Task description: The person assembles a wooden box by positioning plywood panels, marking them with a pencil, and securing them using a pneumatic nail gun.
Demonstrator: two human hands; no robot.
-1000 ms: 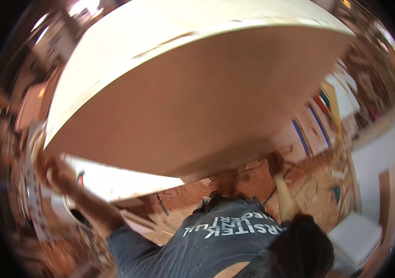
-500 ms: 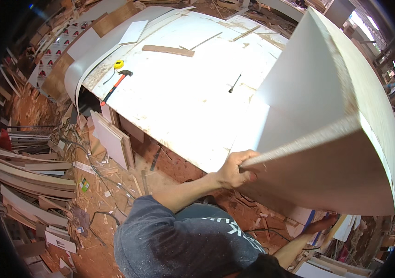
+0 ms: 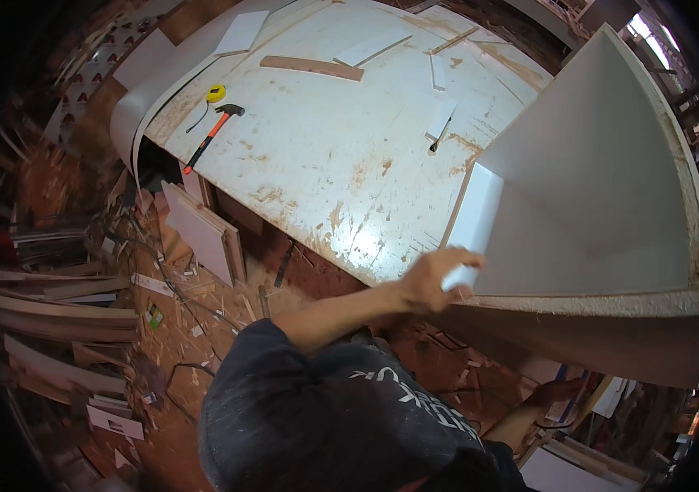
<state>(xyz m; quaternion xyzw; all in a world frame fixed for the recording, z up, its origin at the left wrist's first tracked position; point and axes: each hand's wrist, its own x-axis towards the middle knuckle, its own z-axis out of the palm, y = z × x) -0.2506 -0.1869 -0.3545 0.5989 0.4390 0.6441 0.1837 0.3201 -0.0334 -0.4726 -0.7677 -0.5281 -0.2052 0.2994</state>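
A large white board box (image 3: 591,205), like a cabinet carcass, stands at the right end of the white-topped worktable (image 3: 308,180). Its open side is turned up toward me, so the pale inside and the rough cut edges show. My left hand (image 3: 439,280) is closed around the near left corner, by a narrow white panel (image 3: 478,205) along the box's left side. Low on the right, my right hand (image 3: 561,392) reaches beneath the box's near side; its fingers are dark and partly hidden.
A claw hammer (image 3: 215,138) and a yellow tape measure (image 3: 216,94) lie near the table's left edge. A wood strip (image 3: 312,67), white offcuts and a small dark tool (image 3: 440,135) lie farther back. Boards lean against the table; stacked offcuts (image 3: 62,307) and cables cover the floor.
The box has tipped, its near edge lower and more of its inside in sight. My left hand has shifted slightly right along with its corner. My right hand stays low beside it.
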